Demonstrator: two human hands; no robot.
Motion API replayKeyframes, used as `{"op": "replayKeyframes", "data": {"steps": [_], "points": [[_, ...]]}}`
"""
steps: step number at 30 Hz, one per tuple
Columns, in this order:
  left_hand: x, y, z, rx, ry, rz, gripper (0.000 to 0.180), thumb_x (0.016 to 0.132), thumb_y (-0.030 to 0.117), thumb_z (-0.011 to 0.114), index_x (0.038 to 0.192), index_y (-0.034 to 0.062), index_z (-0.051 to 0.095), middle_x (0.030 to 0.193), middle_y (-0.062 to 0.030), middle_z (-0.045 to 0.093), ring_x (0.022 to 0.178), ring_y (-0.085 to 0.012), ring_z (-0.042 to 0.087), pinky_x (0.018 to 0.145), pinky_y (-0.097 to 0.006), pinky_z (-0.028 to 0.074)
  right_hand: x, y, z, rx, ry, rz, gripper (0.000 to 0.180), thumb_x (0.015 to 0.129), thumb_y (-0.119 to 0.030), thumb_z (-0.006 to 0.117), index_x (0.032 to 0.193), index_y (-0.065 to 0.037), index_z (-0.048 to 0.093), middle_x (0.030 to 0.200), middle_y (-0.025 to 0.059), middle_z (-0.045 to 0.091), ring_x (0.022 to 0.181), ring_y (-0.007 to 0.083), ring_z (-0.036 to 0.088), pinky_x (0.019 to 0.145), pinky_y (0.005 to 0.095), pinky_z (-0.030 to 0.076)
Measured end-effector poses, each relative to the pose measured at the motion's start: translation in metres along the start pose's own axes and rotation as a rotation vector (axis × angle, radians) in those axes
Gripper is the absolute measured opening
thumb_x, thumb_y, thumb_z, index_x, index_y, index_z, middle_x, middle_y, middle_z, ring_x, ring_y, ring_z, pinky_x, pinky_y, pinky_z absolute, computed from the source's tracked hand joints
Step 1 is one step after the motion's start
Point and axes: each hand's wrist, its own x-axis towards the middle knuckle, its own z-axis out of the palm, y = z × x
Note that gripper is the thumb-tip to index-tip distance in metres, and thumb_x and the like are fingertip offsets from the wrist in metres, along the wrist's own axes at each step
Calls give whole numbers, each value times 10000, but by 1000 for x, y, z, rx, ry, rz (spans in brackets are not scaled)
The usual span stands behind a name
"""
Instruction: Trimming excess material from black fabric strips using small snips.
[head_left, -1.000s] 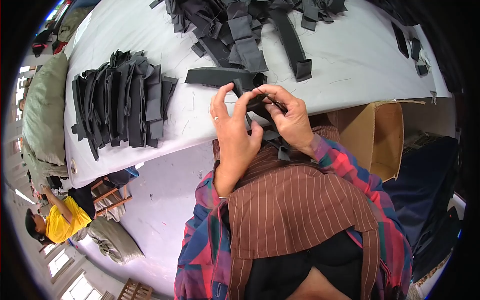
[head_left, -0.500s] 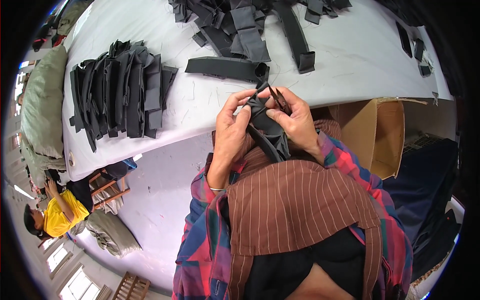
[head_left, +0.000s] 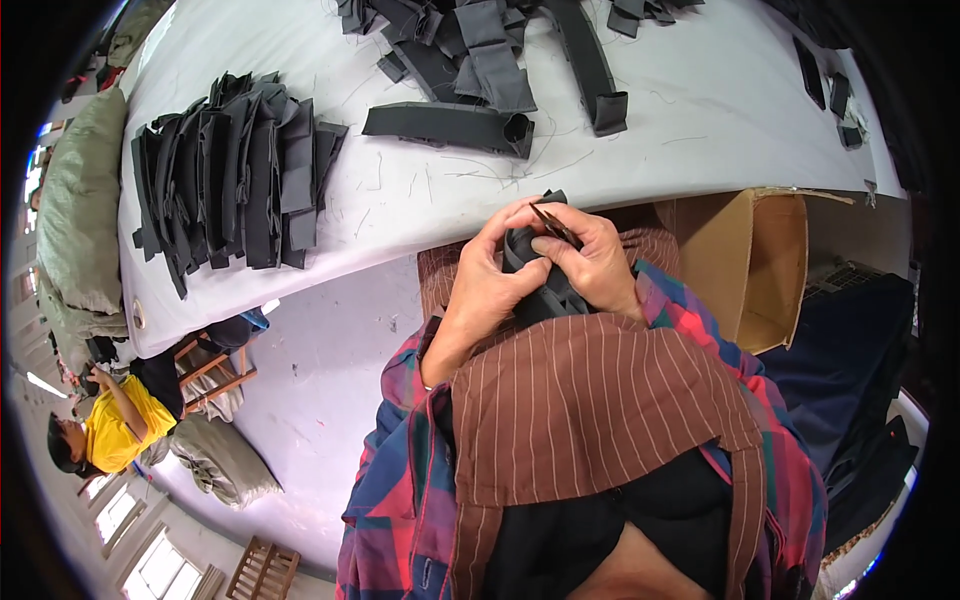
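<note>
A dark grey fabric strip [head_left: 518, 244] is bunched and curled between my two hands, just off the front edge of the white table. My left hand [head_left: 485, 285] is closed on its left side, thumb and fingertips pressed to the cloth. My right hand [head_left: 600, 263] pinches the other side. Tucked in that same hand is a small pair of dark thread snips [head_left: 556, 224], points sticking up past the fingers. The strip's lower part hangs toward my brown striped apron [head_left: 600, 410], and my fingers hide some of it.
On the white table [head_left: 660, 165] lie a row of stacked dark strips [head_left: 230, 180], a loose heap [head_left: 490, 60] and a single strip [head_left: 445, 128]. A cardboard box [head_left: 730, 270] stands under the table at right. A person in yellow [head_left: 125, 425] is at far left.
Both hands have come slightly down and nearer my body with the strip. The left hand has shifted its hold, and the strip is now more curled up between the hands.
</note>
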Motion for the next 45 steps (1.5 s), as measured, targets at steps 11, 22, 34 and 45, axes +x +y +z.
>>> {"op": "replayKeyframes", "data": {"steps": [11,22,34,45], "points": [[0,4,4,227,141,-9,514,694,-23,607,1206,1,565,1002,-59,623,945,-109,554,874,-240,433,14,-23,-7,-575,-78,-197,264,729,75,583,966,-29,638,831,96,630,737,259,628,643,327,487],[2,-1,4,159,148,39,511,712,-14,609,1220,20,557,1051,-74,608,937,-131,568,864,-255,448,16,-18,-18,-363,-51,-159,89,836,-52,639,892,5,599,854,97,604,771,205,615,666,295,469],[1,4,4,235,235,118,524,704,-19,600,1223,29,550,1112,-111,561,1016,-194,569,904,-294,445,12,-39,-35,-854,90,-361,222,724,-183,728,943,-160,696,769,-21,628,644,182,526,604,310,361],[0,5,8,275,248,131,515,704,-18,598,1215,33,551,1065,-109,552,963,-204,572,865,-295,461,14,-38,-29,-934,79,-462,214,707,-199,736,917,-172,702,710,-25,582,614,181,471,604,312,313]]}}
